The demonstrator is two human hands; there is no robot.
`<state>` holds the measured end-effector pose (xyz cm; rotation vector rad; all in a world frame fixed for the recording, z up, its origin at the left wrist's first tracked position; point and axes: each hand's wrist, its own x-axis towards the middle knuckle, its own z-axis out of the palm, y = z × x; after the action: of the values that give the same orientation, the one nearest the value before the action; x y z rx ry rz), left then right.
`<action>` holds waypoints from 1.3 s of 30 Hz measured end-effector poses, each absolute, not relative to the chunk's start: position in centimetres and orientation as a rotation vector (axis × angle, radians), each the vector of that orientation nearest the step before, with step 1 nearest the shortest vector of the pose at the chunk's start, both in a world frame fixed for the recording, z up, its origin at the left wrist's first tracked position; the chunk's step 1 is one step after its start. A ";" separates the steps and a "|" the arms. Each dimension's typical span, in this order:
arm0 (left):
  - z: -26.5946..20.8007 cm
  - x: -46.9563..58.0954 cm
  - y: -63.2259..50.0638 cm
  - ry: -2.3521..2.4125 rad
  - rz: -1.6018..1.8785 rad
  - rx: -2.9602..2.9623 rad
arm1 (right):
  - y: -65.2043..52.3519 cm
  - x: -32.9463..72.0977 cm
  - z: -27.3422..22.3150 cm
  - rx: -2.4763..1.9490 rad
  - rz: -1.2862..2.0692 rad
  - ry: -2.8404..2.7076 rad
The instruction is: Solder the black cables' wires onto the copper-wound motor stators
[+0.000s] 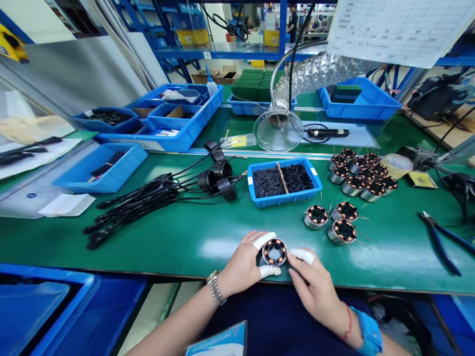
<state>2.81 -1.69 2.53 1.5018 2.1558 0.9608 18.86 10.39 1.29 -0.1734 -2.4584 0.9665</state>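
Note:
Near the front edge of the green bench, my left hand [252,261] is closed around a motor stator [274,252], a metal ring with copper coils and a black inner frame. White covers wrap the thumb and a finger gripping its sides. My right hand [314,279] is at the stator's right rim with its fingers curled together and one white-wrapped finger. Something small and dark shows between those fingers, too hidden to name. Beyond the hands, a blue tray [285,200] holds short black tubes in two compartments. Three loose stators [317,216] with thin wire ends stand to the right.
Black cables [154,203] with ring-shaped ends lie left. More stators [362,174] cluster at back right, beside a round tub [397,165]. Blue-handled pliers [440,245] lie far right. A clear fume hood [278,131] on a foil duct hangs over the back. Blue bins [196,124] stand back left.

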 end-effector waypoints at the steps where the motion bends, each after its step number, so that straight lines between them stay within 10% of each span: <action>1: 2.6 2.6 -1.9 2.143 0.953 1.486 | 10.8 18.9 1.5 -0.219 1.014 -2.466; 13: 3.5 0.3 -2.8 2.013 1.394 1.169 | 12.0 14.9 2.3 -0.134 1.164 -2.651; 23: 9.7 -2.4 -2.1 2.174 0.539 1.926 | 11.7 14.8 3.0 -0.118 1.102 -2.656; 39: 8.6 -1.3 -1.8 2.289 0.623 1.981 | 11.8 14.8 2.4 -0.126 1.095 -2.639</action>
<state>-1.30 -1.78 8.64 1.9808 2.2889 0.6233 14.83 11.81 2.40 -0.1259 -2.6388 1.0954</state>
